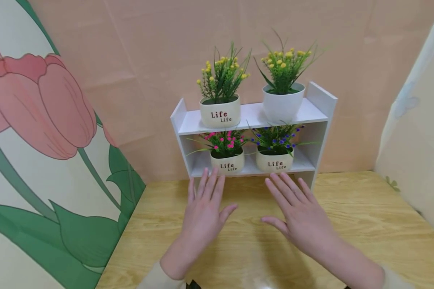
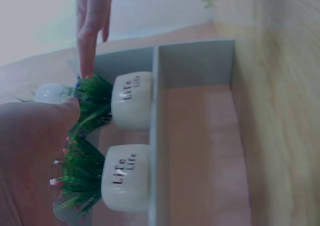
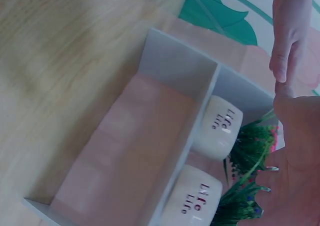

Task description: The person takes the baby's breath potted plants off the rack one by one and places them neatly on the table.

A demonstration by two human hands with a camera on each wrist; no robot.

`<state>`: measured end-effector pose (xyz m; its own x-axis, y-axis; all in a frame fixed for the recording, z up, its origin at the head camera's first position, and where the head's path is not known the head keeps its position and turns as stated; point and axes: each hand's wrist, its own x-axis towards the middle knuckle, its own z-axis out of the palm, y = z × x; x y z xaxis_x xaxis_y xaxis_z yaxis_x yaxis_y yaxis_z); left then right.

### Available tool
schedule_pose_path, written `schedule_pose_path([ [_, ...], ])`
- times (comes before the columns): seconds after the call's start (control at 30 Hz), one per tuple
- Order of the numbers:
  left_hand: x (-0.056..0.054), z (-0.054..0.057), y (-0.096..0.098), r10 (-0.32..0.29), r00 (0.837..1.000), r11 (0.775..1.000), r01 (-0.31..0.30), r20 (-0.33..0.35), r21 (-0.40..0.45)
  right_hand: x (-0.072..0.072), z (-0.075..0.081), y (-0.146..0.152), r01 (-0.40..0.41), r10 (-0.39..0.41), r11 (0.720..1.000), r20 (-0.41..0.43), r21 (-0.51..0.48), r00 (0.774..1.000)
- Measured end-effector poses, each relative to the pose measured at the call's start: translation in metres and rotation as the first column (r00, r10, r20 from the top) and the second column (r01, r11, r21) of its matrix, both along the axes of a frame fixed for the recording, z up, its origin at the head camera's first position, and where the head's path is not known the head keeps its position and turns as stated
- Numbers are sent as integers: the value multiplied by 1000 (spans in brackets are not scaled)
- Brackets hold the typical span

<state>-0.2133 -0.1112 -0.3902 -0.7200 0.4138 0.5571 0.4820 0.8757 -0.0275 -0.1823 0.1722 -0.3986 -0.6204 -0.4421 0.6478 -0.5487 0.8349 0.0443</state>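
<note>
Both hands reach toward a small white two-tier shelf, palms down and fingers spread. My left hand (image 1: 204, 214) is before the lower left pot (image 1: 227, 162), a cream one lettered "Life" with pink flowers. In front of the lower right pot (image 1: 275, 160), with blue flowers, is my right hand (image 1: 304, 216). Neither hand holds anything. On the top board of the shelf (image 1: 251, 114) stand a cream pot (image 1: 220, 112) and a plain white pot (image 1: 283, 104), both with yellow flowers. In the wrist views, the lower pots sit upright on the shelf's lower board.
The shelf stands on a wood-grain table (image 1: 361, 208) close to a pink cloth backdrop (image 1: 152, 80). A panel with large painted tulips (image 1: 43, 104) rises at the left. Another pale panel (image 1: 419, 132) borders the table at the right.
</note>
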Motion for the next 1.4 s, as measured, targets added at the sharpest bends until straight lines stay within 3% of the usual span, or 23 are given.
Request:
schedule_pose_path([
  [0.23,1,20,-5,-10,999,1000,10,-40,3,0,20,2,-15,15,1000,-56,-10,998],
  [0.5,0,33,-8,-16,998,1000,16,-66,2,1,39,3,-9,8,1000,-54,-13,999],
  [0.77,-3,48,-13,-10,996,999,13,-85,32,-6,61,5,-50,47,998,-107,-28,993],
  [1.4,-29,88,-33,89,989,995,-84,-119,46,-23,115,24,-8,6,1000,-78,-28,997],
])
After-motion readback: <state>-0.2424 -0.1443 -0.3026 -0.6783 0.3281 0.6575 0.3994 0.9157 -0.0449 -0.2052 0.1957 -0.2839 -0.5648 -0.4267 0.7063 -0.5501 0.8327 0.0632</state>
